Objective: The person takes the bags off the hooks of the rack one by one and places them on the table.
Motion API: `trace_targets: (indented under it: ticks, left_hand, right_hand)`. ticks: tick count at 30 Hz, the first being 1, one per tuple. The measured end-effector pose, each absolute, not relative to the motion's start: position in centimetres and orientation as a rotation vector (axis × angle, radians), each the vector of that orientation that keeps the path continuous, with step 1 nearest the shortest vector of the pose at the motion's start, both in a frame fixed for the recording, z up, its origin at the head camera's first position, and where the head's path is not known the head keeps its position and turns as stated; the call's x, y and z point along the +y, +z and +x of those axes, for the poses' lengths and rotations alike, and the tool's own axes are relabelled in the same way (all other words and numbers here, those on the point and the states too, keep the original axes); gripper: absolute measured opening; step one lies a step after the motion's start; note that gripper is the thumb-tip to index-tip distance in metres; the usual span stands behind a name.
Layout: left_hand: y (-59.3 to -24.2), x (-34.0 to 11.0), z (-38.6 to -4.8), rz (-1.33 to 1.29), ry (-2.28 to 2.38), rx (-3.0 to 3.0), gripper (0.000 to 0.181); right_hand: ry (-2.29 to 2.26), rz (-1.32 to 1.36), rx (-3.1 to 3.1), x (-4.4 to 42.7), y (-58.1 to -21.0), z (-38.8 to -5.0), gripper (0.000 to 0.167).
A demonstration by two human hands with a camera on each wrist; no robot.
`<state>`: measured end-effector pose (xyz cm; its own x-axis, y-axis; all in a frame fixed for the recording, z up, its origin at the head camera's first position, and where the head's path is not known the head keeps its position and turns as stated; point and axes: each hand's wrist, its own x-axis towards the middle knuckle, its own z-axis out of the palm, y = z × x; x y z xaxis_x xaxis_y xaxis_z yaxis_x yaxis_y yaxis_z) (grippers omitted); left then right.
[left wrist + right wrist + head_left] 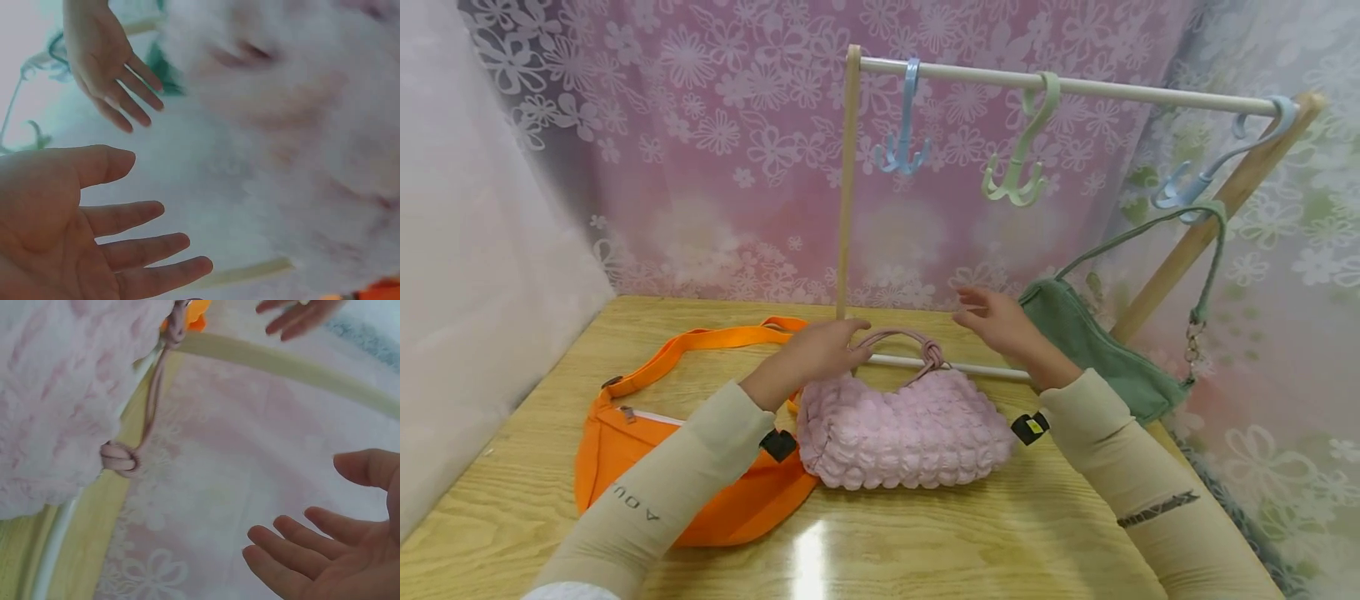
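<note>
A pink, puffy quilted handbag [910, 429] sits on the table between both forearms, its thin knotted handle [153, 403] standing up. My left hand [814, 354] hovers over the bag's left end near the handle; the left wrist view shows its fingers spread and nothing in them. On the other side, my right hand [1000, 323] is raised beyond the bag's right end, with fingers extended and nothing held in the right wrist view. At left lies an orange waist bag [737, 500] with its strap, partly covered by my left arm. A green shoulder bag [1093, 350] is behind my right arm.
A wooden rack [847, 183] with a white rail [1120, 90] stands at the back. A blue hook [904, 125], a green hook [1021, 150] and another blue hook [1195, 187] hang from it. The green bag's strap [1213, 250] hangs at the right-hand hook.
</note>
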<state>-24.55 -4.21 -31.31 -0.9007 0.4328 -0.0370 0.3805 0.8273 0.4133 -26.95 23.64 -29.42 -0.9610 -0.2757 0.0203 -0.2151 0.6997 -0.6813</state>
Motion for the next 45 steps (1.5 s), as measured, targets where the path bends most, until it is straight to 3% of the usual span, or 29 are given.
trace_targets:
  ticks: [12, 20, 29, 45]
  left_hand:
    - [-27.9, -0.9, -20.6, 0.908, 0.353, 3.056, 0.061]
    - [-24.7, 2.5, -20.1, 1.101, 0.313, 3.152, 0.063]
    - [-23.7, 5.3, -20.2, 1.342, 0.235, 3.258, 0.061]
    - [-17.4, 8.6, -21.9, 1.3, -0.006, 3.508, 0.061]
  right_hand:
    - [-0.952, -0.514, 3.012, 24.4, -25.9, -22.6, 0.057]
    - [-0.983, -0.56, 3.074, 25.8, -24.6, -20.3, 0.055]
    - [-1.026, -0.567, 3.145, 27.5, -23.6, -18.9, 0.054]
    - [-0.85, -0.376, 3.439, 31.5, -20.2, -17.2, 0.048]
